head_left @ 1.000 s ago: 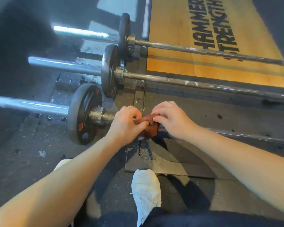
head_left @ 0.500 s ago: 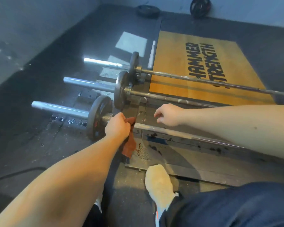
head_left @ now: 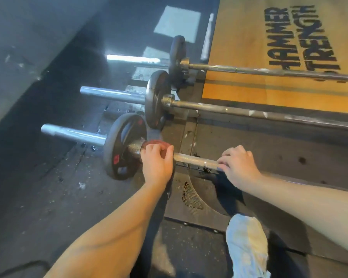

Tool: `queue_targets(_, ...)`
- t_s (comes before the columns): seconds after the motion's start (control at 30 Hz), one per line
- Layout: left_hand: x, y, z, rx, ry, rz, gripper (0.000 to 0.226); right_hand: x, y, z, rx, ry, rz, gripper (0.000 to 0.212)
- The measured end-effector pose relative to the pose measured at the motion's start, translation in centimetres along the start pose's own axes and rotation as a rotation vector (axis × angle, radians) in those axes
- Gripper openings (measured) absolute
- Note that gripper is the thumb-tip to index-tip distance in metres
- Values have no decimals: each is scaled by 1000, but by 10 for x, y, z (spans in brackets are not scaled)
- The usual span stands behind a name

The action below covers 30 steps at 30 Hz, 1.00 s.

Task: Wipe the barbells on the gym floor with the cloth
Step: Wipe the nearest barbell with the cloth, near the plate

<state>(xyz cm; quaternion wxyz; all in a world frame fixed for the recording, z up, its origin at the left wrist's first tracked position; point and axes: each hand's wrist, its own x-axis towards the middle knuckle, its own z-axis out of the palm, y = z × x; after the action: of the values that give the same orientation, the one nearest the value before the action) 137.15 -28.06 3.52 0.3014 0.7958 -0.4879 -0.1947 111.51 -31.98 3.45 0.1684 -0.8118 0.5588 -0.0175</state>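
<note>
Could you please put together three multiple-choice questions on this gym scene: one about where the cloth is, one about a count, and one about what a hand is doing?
1. Where is the cloth?
A. Flat on the floor.
B. On the nearest barbell, on its shaft beside the plate.
C. Draped over a shoe.

2. How many barbells lie side by side?
A. Two.
B. Three.
C. Five.

3. What is the right hand doing?
A. Lifting a plate.
B. Hanging free in the air.
C. Gripping the nearest barbell's shaft.

Answers:
1 B: the left hand grips the cloth round the shaft right next to the plate.
2 B: the nearest barbell, the middle barbell and the far barbell lie in parallel.
3 C: its fingers curl over the shaft, apart from the cloth.
</note>
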Motion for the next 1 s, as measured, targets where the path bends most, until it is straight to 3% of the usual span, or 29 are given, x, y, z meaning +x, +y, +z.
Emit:
queue_targets(0.17, 1, -18, 8, 155, -24, 0, 49, -11, 3, 32, 179, 234, 13, 15)
queue_targets(0.27, 2, -26, 11, 294, 25, 35, 46, -12, 2, 47, 307, 367, 55, 8)
queue_targets(0.37, -2, -19, 19, 234, 81, 61, 32, -13, -2, 54, 357, 432, 80, 8)
queue_targets(0.47, -18, -2, 34, 106, -6, 165, 18, -15, -2, 56, 359, 444, 82, 8)
queue_targets(0.57, -26, 3, 39, 78, -112, 239, 21, -17, -1, 54, 366, 431, 63, 8)
queue_targets(0.73, 6, -30, 7, 69, 103, 39, 18, -18, 4, 55, 360, 444, 28, 17)
queue_targets(0.83, -1, -36, 13, 80, 142, 104, 15, -18, 3, 55, 362, 447, 29, 18)
queue_targets(1.0, -35, -5, 49, -3, -104, 308, 12, -16, 3, 55, 369, 436, 42, 17)
